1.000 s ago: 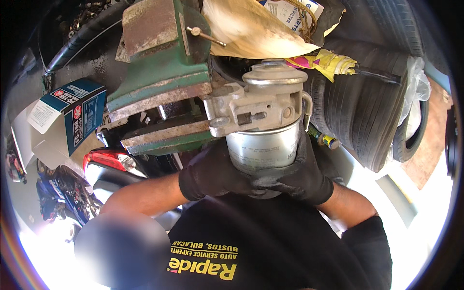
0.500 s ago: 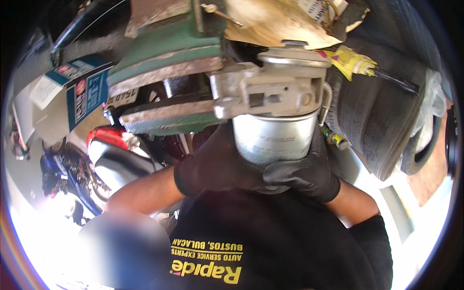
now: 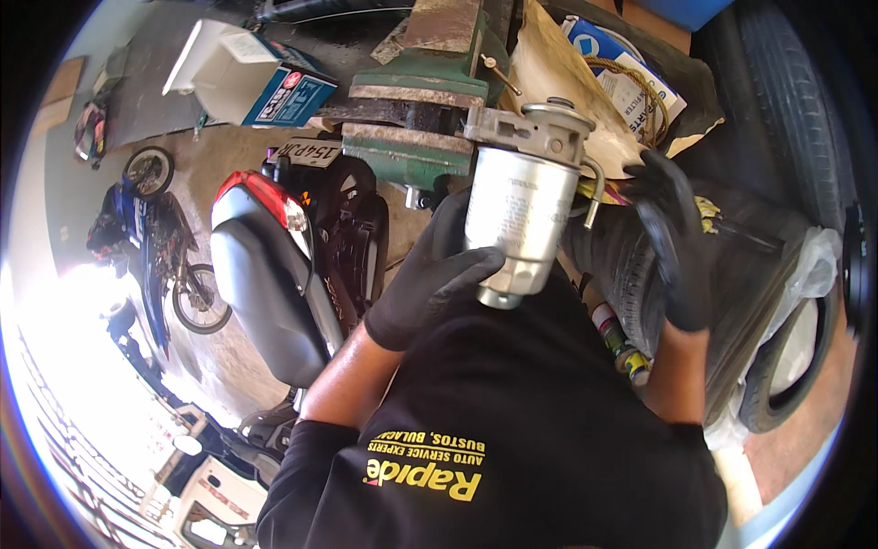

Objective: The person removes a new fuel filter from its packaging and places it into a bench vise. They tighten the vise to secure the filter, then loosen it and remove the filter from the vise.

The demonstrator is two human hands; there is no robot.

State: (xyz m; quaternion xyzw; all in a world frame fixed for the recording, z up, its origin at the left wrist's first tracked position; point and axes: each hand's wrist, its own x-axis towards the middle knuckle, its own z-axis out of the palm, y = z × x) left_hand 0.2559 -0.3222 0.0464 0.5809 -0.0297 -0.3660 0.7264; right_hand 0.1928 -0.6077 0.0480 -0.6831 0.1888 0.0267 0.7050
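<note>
A silver fuel filter canister hangs below a grey metal filter head, with a bent outlet pipe at its right side. The head's bracket is clamped in the jaws of a green bench vise. In a black glove, my left hand grips the canister's lower left side; its thumb lies across the front and its fingers are partly hidden behind. My right hand, also black-gloved, is off the canister to the right, fingers apart and holding nothing.
Behind the filter lie brown paper and a blue-white box. An opened teal-white carton stands left of the vise. A motorcycle is at the left, tires at the right, and a spray can below my right hand.
My right hand has let go of the canister and moved right, its fingers spreading. My left hand now shows at the canister's left side. The view has shifted, revealing more of the canister.
</note>
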